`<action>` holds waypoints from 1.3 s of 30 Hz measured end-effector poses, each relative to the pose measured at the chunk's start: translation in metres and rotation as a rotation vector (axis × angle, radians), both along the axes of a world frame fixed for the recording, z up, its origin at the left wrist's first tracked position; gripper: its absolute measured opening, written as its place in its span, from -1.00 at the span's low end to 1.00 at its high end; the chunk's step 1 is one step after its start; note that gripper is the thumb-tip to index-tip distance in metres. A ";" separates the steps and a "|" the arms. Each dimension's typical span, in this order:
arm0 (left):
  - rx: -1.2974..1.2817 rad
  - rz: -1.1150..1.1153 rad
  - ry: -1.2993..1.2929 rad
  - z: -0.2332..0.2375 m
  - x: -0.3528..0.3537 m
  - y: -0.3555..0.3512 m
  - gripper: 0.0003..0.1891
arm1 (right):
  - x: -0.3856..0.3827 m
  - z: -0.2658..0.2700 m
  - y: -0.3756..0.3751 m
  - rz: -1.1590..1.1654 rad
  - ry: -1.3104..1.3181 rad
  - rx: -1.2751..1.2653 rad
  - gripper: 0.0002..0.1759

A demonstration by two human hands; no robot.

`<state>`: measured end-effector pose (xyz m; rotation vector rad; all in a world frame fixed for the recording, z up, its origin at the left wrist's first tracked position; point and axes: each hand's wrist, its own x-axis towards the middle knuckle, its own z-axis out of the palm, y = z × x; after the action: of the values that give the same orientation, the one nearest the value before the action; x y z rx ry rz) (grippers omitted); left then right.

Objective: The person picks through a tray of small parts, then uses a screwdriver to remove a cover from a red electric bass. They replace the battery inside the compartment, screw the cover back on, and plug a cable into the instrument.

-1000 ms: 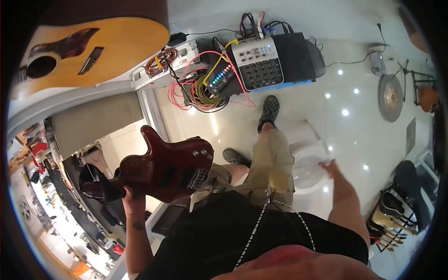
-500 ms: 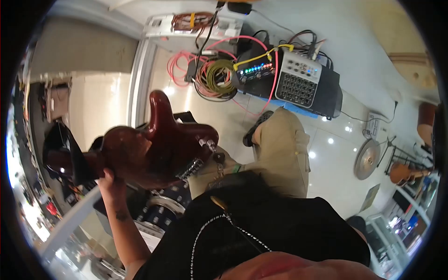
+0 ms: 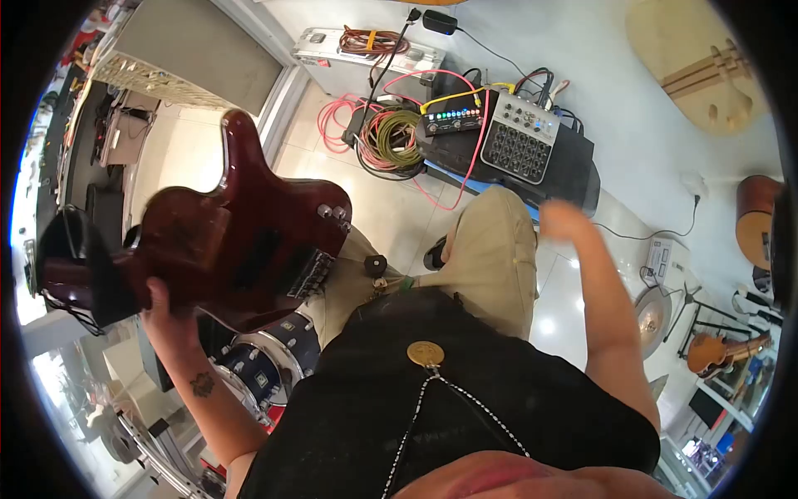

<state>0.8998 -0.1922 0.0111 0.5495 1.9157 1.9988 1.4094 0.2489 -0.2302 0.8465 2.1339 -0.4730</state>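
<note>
A glossy dark red electric guitar (image 3: pixel 195 229) lies tilted across the left side, its body end by my left thigh. My left hand (image 3: pixel 165 312) is closed around it where the neck meets the body; the thumb shows and the other fingers are mostly hidden. Black cloth (image 3: pixel 104 270) hangs over the neck. Metal bridge hardware (image 3: pixel 312 273) and silver knobs (image 3: pixel 335 214) show near the body's end. My right hand (image 3: pixel 567 220) is raised beside my right knee, apart from the guitar. Motion blurs its fingers, and I see nothing in it.
Ahead, a mixer (image 3: pixel 522 137) and a lit effects unit (image 3: pixel 453 122) sit on a black speaker-like case (image 3: pixel 573 170). Coiled cables (image 3: pixel 391 137) lie beside a silver case (image 3: pixel 320 62). Blue drums (image 3: pixel 264 366) stand below the guitar. A cymbal (image 3: pixel 654 316) and an acoustic guitar (image 3: pixel 708 353) are at right.
The guitar and my left hand have shifted left in view, with the guitar's face turned more into sight. My right hand and forearm have come into view at right. The camera view has turned somewhat.
</note>
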 end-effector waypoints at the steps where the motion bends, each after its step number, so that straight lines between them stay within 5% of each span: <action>1: 0.010 0.015 -0.006 0.010 0.008 -0.005 -0.27 | -0.033 0.023 0.026 -0.088 0.218 0.232 -0.69; 2: 0.103 -0.024 -0.025 0.018 0.017 -0.006 -0.30 | -0.061 0.043 0.046 -0.337 0.533 0.229 -0.68; 3: 0.106 -0.013 -0.027 0.011 0.016 -0.012 -0.30 | -0.083 0.021 0.076 -0.318 0.853 0.341 -0.70; 4: 0.095 -0.030 -0.043 -0.001 0.012 -0.022 -0.29 | -0.114 0.035 0.087 -0.400 0.885 0.387 -0.71; 8: 0.249 -0.080 -0.120 -0.021 0.008 -0.028 -0.27 | -0.190 -0.007 0.136 -0.192 0.687 0.649 -0.49; 10: 0.269 0.056 -0.182 -0.025 0.001 -0.025 -0.34 | -0.215 0.010 0.120 -0.274 0.490 0.582 -0.49; 14: 0.307 0.087 -0.184 -0.028 -0.007 -0.012 -0.36 | -0.226 -0.023 0.131 -0.405 0.527 0.773 -0.52; 16: 0.298 0.110 -0.204 -0.034 -0.022 -0.013 -0.36 | -0.221 -0.011 0.112 -0.463 0.919 0.716 -0.57; 18: 0.296 0.128 -0.227 -0.043 -0.031 -0.023 -0.36 | -0.224 0.024 0.051 -0.770 1.263 0.247 -0.59; 22: 0.304 0.074 -0.159 -0.056 -0.050 -0.023 -0.31 | -0.223 0.017 -0.062 -0.450 1.458 -0.380 -0.70; 23: 0.325 0.043 -0.136 -0.058 -0.051 -0.024 -0.29 | -0.219 0.034 -0.086 -0.426 1.208 -0.452 -0.69; 24: 0.314 -0.020 -0.107 -0.062 -0.056 -0.026 -0.23 | -0.223 0.016 -0.102 -0.409 1.267 -0.566 -0.68; 28: 0.327 -0.123 -0.105 -0.073 -0.070 -0.035 -0.13 | -0.229 0.007 -0.148 -0.487 1.244 -0.590 -0.69; 30: 0.320 -0.163 -0.131 -0.074 -0.066 -0.030 -0.11 | -0.225 0.007 -0.155 -0.216 1.298 -0.363 -0.68; 39: 0.322 -0.112 -0.090 -0.087 -0.066 -0.038 0.01 | -0.230 0.002 -0.175 -0.185 1.230 -0.378 -0.68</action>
<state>0.8334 -0.2300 -0.0754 0.6187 1.4853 2.2299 1.1789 0.0743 -0.2286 0.5569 2.8407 -1.7818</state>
